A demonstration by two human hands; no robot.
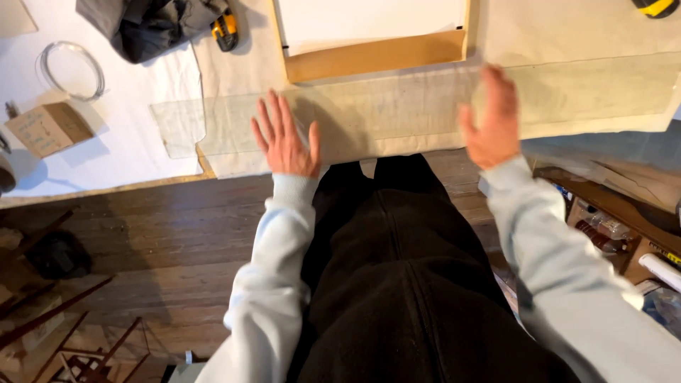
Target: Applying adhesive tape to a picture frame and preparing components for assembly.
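Glass pane (397, 113) lies long-side across the bench's near edge, left hand (285, 138) spread flat on it, right hand (491, 120) open, blurred, at its right part, both equally near.

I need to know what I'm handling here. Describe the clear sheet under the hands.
The clear sheet is a long, flat, see-through pane, glass or plastic by its look, faintly greenish and smudged. It lies across the cloth-covered table, parallel to the near edge, its left end reaching onto the white covering. The left hand rests flat on it, fingers spread; the right hand, blurred, is on or just above it.
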